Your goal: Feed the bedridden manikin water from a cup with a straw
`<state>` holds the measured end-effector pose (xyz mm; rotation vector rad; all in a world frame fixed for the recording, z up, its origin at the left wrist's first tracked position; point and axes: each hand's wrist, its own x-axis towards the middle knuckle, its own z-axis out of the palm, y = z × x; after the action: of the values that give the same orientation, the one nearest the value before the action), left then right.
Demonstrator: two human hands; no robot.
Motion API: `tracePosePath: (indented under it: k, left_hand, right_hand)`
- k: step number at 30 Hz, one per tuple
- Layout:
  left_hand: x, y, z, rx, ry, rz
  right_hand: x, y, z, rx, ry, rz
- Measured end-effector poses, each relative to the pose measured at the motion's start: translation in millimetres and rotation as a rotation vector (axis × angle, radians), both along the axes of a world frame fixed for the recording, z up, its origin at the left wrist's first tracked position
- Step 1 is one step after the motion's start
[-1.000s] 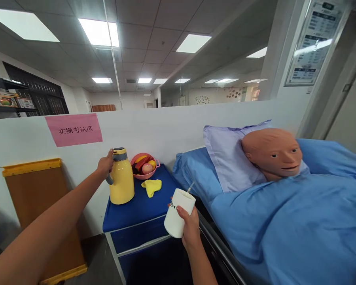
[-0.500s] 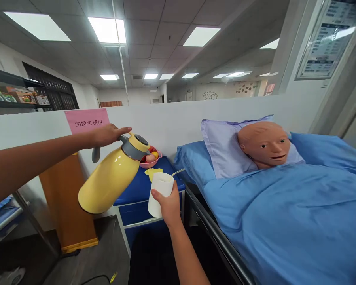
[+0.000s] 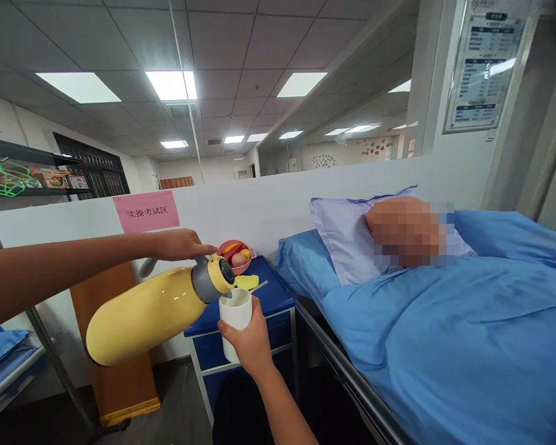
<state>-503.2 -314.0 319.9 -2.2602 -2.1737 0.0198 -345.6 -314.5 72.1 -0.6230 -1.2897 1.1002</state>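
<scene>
Grasping a glossy yellow, rounded thermos jug [image 3: 141,315] with a grey collar in the left hand [image 3: 180,244], at its curved grey handle [image 3: 148,267]. Tipped well over, spout low at the mouth of a smooth white cylindrical cup [image 3: 236,313]. Clasping that cup, nearly upright, in the right hand [image 3: 248,343], with a thin pale straw [image 3: 261,286] slanting over the rim. Impossible to tell touching from a slight gap between spout and rim.

Past the cup, on a dark blue table [image 3: 275,293] with drawers: a yellow cloth [image 3: 246,282], then a pink bowl [image 3: 243,271] of red, yellow and pinkish fruit.

To the right, a bed with blue bedding [image 3: 445,334], a lilac pillow [image 3: 336,238] and a bald head [image 3: 398,225], partly pixelated. On the white low wall [image 3: 278,201], a pink paper sign [image 3: 147,211]; below, a brown panel [image 3: 125,386]. Overhead, bright ceiling lights [image 3: 171,85].
</scene>
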Motion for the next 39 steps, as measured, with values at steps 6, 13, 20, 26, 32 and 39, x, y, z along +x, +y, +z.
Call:
tracePosePath:
  k: [6, 13, 20, 26, 32, 39]
  left_hand:
    - [13, 1, -5.7, -0.083, -0.003, -0.001]
    - [24, 6, -10.8, -0.119, 0.046, -0.008]
    - [35, 10, -14.7, -0.119, 0.034, 0.013]
    - [38, 14, -16.3, -0.115, 0.053, -0.017]
    - [40, 18, -18.6, -0.089, -0.014, -0.018]
    - [42, 22, -21.5, -0.132, 0.011, -0.044]
  right_hand:
    - [-5, 1, -11.8, -0.010, -0.061, -0.018]
    - [-5, 7, -20.0, -0.046, -0.159, -0.012]
    - [-9, 14, -30.2, -0.041, -0.149, 0.005]
    - [-9, 18, -34.7, -0.023, -0.133, -0.044]
    - [-6, 18, -33.8, -0.052, -0.146, -0.026]
    - [-2, 18, -35.1, -0.069, -0.182, -0.063]
